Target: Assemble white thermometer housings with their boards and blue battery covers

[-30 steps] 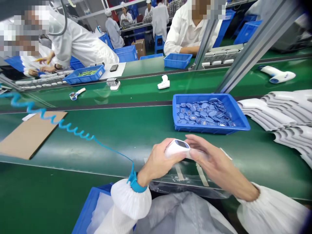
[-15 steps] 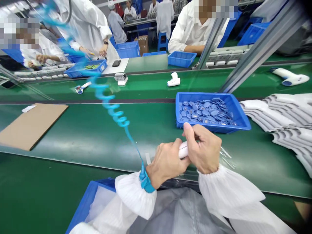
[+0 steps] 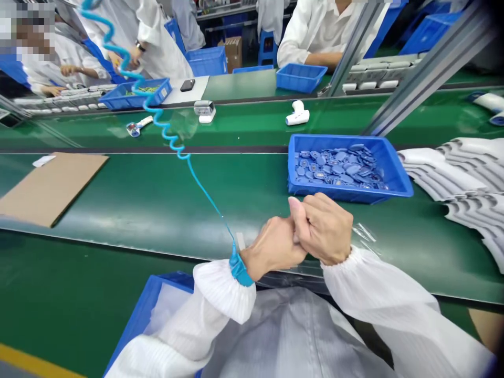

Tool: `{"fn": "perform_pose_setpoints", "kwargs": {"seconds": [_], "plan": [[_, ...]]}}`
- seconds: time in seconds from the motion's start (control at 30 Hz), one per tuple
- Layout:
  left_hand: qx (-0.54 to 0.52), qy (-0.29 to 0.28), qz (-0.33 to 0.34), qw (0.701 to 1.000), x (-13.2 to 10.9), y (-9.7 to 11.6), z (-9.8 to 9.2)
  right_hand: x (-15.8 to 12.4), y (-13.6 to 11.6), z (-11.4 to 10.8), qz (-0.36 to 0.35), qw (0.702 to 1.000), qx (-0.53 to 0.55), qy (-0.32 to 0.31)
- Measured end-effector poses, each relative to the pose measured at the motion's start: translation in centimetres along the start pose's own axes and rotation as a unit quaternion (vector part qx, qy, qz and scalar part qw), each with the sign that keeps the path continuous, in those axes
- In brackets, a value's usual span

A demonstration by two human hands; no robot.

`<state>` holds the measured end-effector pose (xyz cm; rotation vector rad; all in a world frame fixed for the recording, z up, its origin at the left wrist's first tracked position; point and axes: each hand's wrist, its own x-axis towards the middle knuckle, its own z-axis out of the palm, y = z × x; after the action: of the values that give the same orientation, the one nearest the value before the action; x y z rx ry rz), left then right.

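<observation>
My left hand (image 3: 275, 247) and my right hand (image 3: 325, 228) are pressed together in closed fists just above the near edge of the green belt (image 3: 157, 199). The white thermometer housing they held a moment ago is hidden between them. A blue wrist strap (image 3: 240, 268) on my left wrist trails a coiled blue cord (image 3: 165, 131) up to the left. Just beyond my hands stands a blue tray (image 3: 397, 173) holding several small blue-grey parts (image 3: 338, 169).
Stacked white housing shells (image 3: 460, 178) lie at the right. A cardboard sheet (image 3: 47, 186) rests at the left. A blue bin (image 3: 145, 310) with a plastic bag sits below my arms. Finished thermometers (image 3: 297, 114) lie on the far belt. A slanted aluminium post (image 3: 425, 68) rises at right. Other people work behind.
My hands have closed tighter around the white housing, which no longer shows. The coiled cord swung up and to the left, and the view shifted downward.
</observation>
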<state>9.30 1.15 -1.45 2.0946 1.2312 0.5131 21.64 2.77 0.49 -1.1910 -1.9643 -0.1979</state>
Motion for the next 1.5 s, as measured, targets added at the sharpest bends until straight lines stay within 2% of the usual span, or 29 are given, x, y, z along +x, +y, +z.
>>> {"fn": "perform_pose_setpoints", "kwargs": {"seconds": [0.07,0.17,0.3,0.4,0.47,0.57,0.67,0.73,0.83,0.93,1.03,1.1,1.13,1.2,1.27,1.33,1.43,1.5], "plan": [[0.022,-0.009,-0.010,1.000,0.2,-0.1,0.2,0.2,0.1,0.6,-0.014,1.000,0.005,0.004],[0.045,0.023,-0.045,0.998,0.5,-0.2,0.1,0.7,0.5,1.3,0.008,0.999,0.017,0.042],[-0.104,0.032,-0.041,0.993,0.2,-0.4,-0.4,1.1,1.2,0.4,0.118,0.990,0.043,0.060],[-0.165,0.040,-0.032,0.985,-0.1,-0.6,-0.1,1.0,1.5,-0.2,0.136,0.989,0.060,-0.003],[-0.117,0.053,-0.036,0.991,0.0,-0.4,0.5,0.8,1.4,0.1,0.136,0.988,0.057,-0.038],[-0.016,0.076,-0.066,0.995,0.3,0.0,1.3,0.5,0.9,0.7,0.169,0.985,0.039,-0.026],[-0.012,0.062,-0.063,0.996,-0.2,0.0,0.7,0.7,1.3,0.2,0.167,0.983,0.056,-0.057],[-0.038,0.052,-0.069,0.996,-1.0,-0.5,-0.8,1.5,2.9,-0.5,0.163,0.979,0.077,-0.098],[-0.041,0.081,-0.088,0.992,-2.2,-1.8,-4.0,3.7,7.9,-0.6,0.166,0.976,0.065,-0.124],[0.071,0.103,-0.063,0.990,-2.2,-2.7,-6.4,6.5,13.6,1.8,0.100,0.978,0.012,-0.183],[0.263,0.039,-0.046,0.963,-1.0,-2.9,-7.2,8.3,17.0,5.3,0.055,0.970,0.019,-0.238],[0.315,0.007,-0.061,0.947,-0.4,-2.9,-7.2,9.0,18.0,7.0,0.037,0.965,0.020,-0.260],[0.305,0.013,-0.077,0.949,-0.2,-3.0,-7.2,9.1,18.3,7.5,0.033,0.964,0.018,-0.263],[0.216,0.056,-0.122,0.967,-0.2,-3.4,-7.4,9.2,18.5,7.7,0.030,0.966,0.009,-0.258],[0.072,0.104,-0.169,0.978,-0.5,-3.9,-7.6,9.2,18.3,6.9,0.031,0.969,0.003,-0.247],[-0.078,0.124,-0.193,0.970,-0.9,-4.2,-7.8,8.8,17.4,5.4,0.036,0.972,0.004,-0.231],[-0.234,0.108,-0.176,0.950,-1.0,-3.8,-7.4,7.4,14.1,2.3,0.043,0.977,0.021,-0.207],[-0.249,0.092,-0.161,0.950,-0.6,-3.0,-6.8,5.9,11.1,0.5,0.056,0.981,0.055,-0.178]]}}
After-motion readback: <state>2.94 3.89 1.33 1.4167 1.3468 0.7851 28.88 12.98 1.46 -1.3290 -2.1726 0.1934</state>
